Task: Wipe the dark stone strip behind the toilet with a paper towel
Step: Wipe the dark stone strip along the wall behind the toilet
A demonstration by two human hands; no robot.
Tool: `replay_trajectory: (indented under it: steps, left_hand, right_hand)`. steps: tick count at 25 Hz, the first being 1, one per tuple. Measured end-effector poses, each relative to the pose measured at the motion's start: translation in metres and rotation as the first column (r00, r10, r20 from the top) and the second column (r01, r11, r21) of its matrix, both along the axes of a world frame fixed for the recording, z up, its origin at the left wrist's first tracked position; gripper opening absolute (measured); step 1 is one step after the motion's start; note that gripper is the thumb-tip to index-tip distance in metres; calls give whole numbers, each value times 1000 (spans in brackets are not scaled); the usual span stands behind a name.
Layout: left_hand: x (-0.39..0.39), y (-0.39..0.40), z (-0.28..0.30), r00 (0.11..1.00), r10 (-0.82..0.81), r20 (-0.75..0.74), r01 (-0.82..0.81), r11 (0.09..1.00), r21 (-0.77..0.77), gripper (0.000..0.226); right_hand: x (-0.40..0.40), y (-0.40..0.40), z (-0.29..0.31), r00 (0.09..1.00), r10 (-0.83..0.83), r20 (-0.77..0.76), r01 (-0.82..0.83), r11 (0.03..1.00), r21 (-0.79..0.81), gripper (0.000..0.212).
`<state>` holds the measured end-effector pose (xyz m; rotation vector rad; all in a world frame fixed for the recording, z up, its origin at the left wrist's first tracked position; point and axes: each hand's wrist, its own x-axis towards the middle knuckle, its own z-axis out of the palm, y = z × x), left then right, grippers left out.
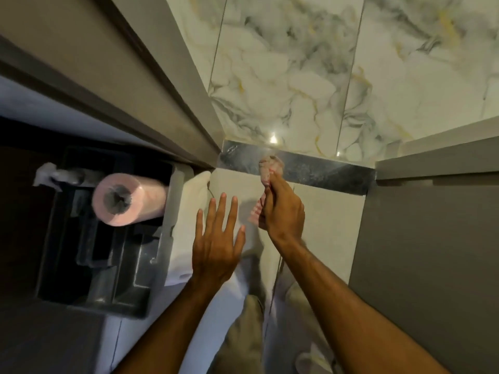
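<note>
On the dark strip, right hand clenches paper towel; left hand spread.

The right hand grips a crumpled pink paper towel, pressing its bunched end against the dark stone strip below the marble wall tiles. The left hand hovers beside it, fingers spread. To the left, a pink paper towel roll lies in a dark caddy.

left hand at frame centre, fingers spread and pointing up, holding nothing; right hand just beside it, fist clenched, forearm running to lower right
</note>
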<state>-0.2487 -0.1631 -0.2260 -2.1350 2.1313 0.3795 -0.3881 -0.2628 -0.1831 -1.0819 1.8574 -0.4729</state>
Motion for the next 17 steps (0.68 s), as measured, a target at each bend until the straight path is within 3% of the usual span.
replay_trajectory:
  steps: [2,5,9,11,13,17]
  left_hand:
    - [1,-9,-56,999,51,-15,-51,998,30,60]
    - [-6,-27,-163,998,61,4,-61,995,73,63]
    - [-9,-47,-291,998,45,40,-51,987,151,67]
    - [-9,-54,-338,997,63,38,-67,991,118,68]
    - [-9,-60,-378,998,70,7,-70,997,30,66]
    - [-6,-52,-421,996,91,-5,-91,982,-163,66]
  right_hand:
    - [3,-5,-56,971,-215,104,206,974,91,40]
    - [6,-20,-164,973,-214,88,204,973,112,40]
    - [4,-48,-282,989,148,-1,-148,989,-2,50]
    - [9,-55,-327,922,329,-204,-358,926,-122,52]
    - [17,-61,-366,868,335,-367,-433,872,-229,50]
    - [22,-81,-426,774,397,-493,-604,695,-390,53]
